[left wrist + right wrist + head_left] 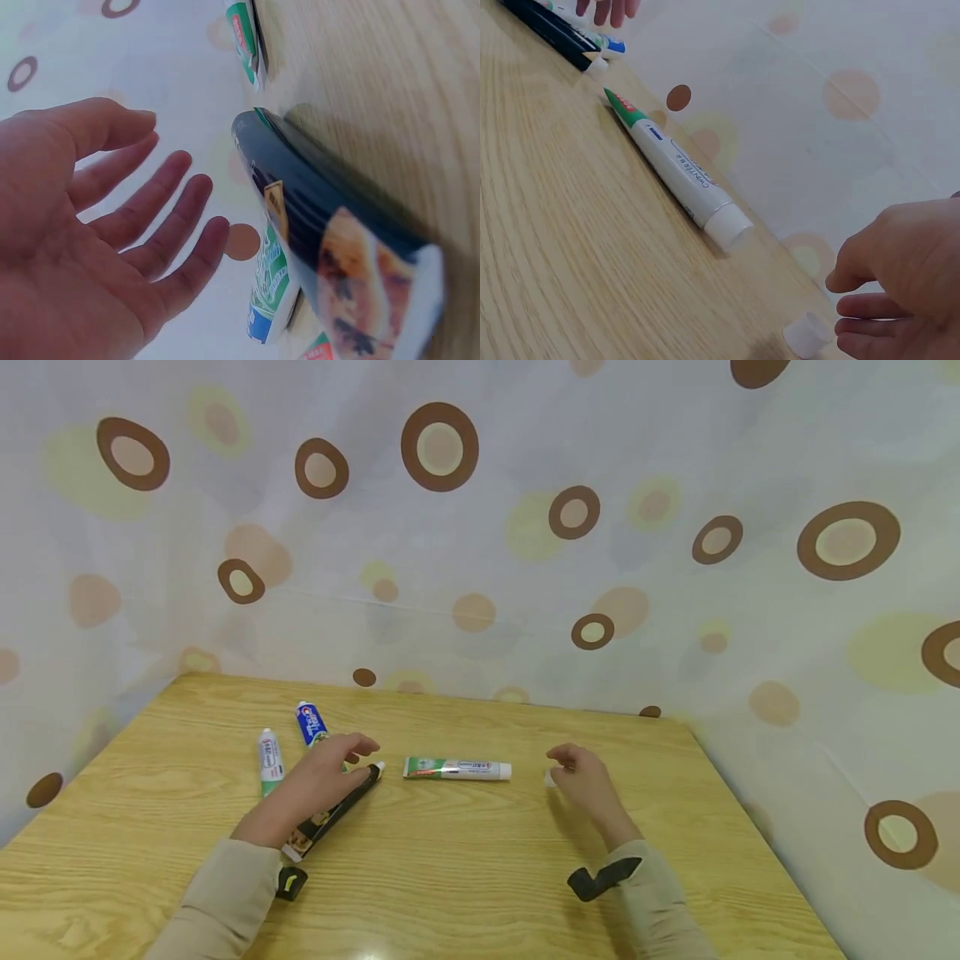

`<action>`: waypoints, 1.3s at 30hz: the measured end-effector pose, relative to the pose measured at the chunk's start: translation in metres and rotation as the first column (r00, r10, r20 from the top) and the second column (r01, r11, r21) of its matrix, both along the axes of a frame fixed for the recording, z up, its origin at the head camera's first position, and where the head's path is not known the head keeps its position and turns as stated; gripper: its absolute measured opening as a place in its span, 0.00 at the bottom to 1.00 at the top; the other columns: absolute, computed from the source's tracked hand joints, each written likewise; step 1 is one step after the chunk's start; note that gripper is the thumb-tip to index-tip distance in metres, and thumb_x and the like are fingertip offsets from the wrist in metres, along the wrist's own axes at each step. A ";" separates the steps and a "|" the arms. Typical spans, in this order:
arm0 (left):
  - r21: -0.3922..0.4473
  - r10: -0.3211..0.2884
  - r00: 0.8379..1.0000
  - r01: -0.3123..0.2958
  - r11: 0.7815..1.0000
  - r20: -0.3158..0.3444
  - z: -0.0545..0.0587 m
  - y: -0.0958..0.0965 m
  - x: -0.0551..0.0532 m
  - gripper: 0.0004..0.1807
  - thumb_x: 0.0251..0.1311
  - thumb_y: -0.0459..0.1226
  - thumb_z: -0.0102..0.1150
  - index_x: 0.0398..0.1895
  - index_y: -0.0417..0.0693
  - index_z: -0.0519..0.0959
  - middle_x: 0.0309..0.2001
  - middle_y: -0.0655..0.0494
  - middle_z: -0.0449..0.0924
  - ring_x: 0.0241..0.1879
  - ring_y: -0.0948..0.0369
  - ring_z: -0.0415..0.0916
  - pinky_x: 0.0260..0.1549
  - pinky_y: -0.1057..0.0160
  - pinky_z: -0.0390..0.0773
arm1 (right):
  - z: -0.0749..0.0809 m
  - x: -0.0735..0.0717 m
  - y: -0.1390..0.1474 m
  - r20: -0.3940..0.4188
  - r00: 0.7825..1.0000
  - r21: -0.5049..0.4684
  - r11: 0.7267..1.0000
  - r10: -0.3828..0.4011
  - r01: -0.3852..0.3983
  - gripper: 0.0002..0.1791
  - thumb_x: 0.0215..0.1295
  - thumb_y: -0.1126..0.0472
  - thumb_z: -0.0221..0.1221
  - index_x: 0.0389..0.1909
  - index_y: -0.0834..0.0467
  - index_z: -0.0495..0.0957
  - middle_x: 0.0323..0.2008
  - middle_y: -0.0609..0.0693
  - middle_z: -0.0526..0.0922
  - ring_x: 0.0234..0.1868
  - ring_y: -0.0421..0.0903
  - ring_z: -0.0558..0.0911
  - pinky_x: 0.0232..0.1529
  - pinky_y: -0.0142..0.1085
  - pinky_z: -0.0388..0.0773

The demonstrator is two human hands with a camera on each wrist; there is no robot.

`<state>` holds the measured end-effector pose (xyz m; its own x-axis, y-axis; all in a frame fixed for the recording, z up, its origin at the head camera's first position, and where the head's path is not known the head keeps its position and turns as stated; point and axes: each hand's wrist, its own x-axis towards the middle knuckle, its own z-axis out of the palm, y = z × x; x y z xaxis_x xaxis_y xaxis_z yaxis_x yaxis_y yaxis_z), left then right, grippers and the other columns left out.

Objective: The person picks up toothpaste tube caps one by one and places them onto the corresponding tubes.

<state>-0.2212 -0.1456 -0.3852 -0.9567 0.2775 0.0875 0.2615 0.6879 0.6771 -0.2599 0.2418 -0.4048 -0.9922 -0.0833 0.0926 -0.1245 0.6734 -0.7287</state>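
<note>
My left hand (318, 781) hovers over a black toothpaste tube (341, 810) with its fingers spread and nothing in them; the left wrist view shows the palm beside that tube. Partly behind this hand lie a blue toothpaste tube (311, 720) and a white-and-green one (270, 760). In the middle of the table a green-and-white toothpaste tube (457, 769) lies flat, its white end toward the right. My right hand (588, 785) is further right, fingers loosely bent. Right at its fingertips a small white cap (806, 335) sits on the wooden table.
The wooden table (450, 877) runs back to a patterned curtain (480, 552), which also hangs along both sides. Black straps (603, 878) sit at the cuffs of both sleeves.
</note>
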 end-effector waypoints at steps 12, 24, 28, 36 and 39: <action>-0.106 -0.007 0.995 0.017 0.994 0.095 -0.004 -0.006 0.012 0.27 0.57 0.32 0.67 0.61 0.40 0.73 0.55 0.39 0.79 0.53 0.46 0.78 0.46 0.49 0.80 | -0.004 0.003 -0.014 -0.012 1.000 0.207 0.978 -0.002 0.004 0.20 0.61 0.74 0.53 0.55 0.68 0.76 0.53 0.67 0.79 0.56 0.62 0.77 0.55 0.54 0.75; -0.243 0.031 0.981 0.016 0.970 0.191 -0.005 -0.011 0.019 0.42 0.46 0.31 0.73 0.67 0.45 0.67 0.56 0.39 0.73 0.45 0.53 0.72 0.41 0.52 0.78 | -0.016 0.006 -0.024 -0.051 0.998 0.208 0.977 -0.045 0.054 0.20 0.63 0.75 0.50 0.57 0.69 0.74 0.52 0.65 0.77 0.55 0.61 0.77 0.56 0.52 0.75; -0.259 0.012 0.988 0.030 0.965 0.157 -0.008 -0.010 0.017 0.41 0.47 0.31 0.72 0.68 0.43 0.67 0.56 0.39 0.73 0.46 0.52 0.73 0.43 0.50 0.78 | -0.019 0.005 -0.023 -0.104 0.993 0.217 0.973 -0.051 0.072 0.19 0.63 0.77 0.51 0.55 0.69 0.75 0.49 0.65 0.78 0.53 0.61 0.78 0.54 0.52 0.76; -0.232 -0.078 0.991 0.101 0.967 0.108 -0.011 -0.012 0.014 0.38 0.45 0.29 0.67 0.66 0.39 0.70 0.55 0.40 0.77 0.49 0.52 0.74 0.49 0.48 0.76 | -0.021 0.004 -0.018 -0.079 0.996 0.180 0.982 -0.045 0.059 0.18 0.66 0.75 0.51 0.56 0.68 0.75 0.50 0.63 0.79 0.54 0.60 0.78 0.55 0.51 0.77; -0.201 -0.097 0.989 0.119 0.972 0.115 -0.012 -0.012 0.013 0.36 0.47 0.29 0.65 0.65 0.38 0.70 0.53 0.41 0.78 0.50 0.51 0.75 0.51 0.46 0.75 | -0.021 0.007 -0.016 -0.097 0.995 0.171 0.984 -0.031 0.047 0.17 0.66 0.75 0.51 0.55 0.68 0.76 0.49 0.63 0.80 0.53 0.60 0.79 0.54 0.51 0.77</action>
<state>-0.2083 -0.1577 -0.3975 -0.9210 0.3813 -0.0803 0.2780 0.7874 0.5503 -0.2530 0.2256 -0.4262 -0.9827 -0.0678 0.1725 -0.1579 0.7937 -0.5874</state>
